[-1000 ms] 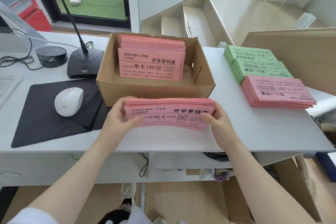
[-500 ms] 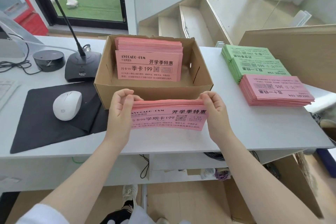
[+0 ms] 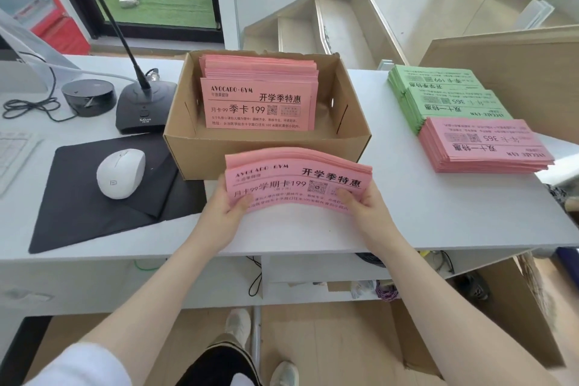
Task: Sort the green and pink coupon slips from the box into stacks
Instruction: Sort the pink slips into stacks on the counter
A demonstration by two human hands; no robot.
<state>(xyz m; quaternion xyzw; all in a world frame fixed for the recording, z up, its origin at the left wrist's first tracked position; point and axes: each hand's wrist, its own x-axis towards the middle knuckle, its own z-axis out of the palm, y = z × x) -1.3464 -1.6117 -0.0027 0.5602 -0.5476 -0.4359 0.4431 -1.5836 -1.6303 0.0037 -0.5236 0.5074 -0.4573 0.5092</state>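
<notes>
A thick bundle of pink coupon slips (image 3: pixel 297 177) is held just in front of the cardboard box (image 3: pixel 354 138), bowed upward in the middle. My left hand (image 3: pixel 224 208) grips its left end and my right hand (image 3: pixel 365 207) grips its right end. Inside the box more pink slips (image 3: pixel 258 94) lean against the back wall. On the desk to the right lies a pink stack (image 3: pixel 484 146), overlapping the near end of two green stacks (image 3: pixel 438 91).
A white mouse (image 3: pixel 120 172) rests on a black mat (image 3: pixel 81 197) to the left. Behind it stand a microphone base (image 3: pixel 142 113) and a black round puck (image 3: pixel 87 95). A wooden panel (image 3: pixel 507 69) rises at the right. The white desk (image 3: pixel 438 219) ends near my body.
The bundle was upright between my hands; now it is tilted face up and bowed, with my hands gripping its lower corners instead of its top edge.
</notes>
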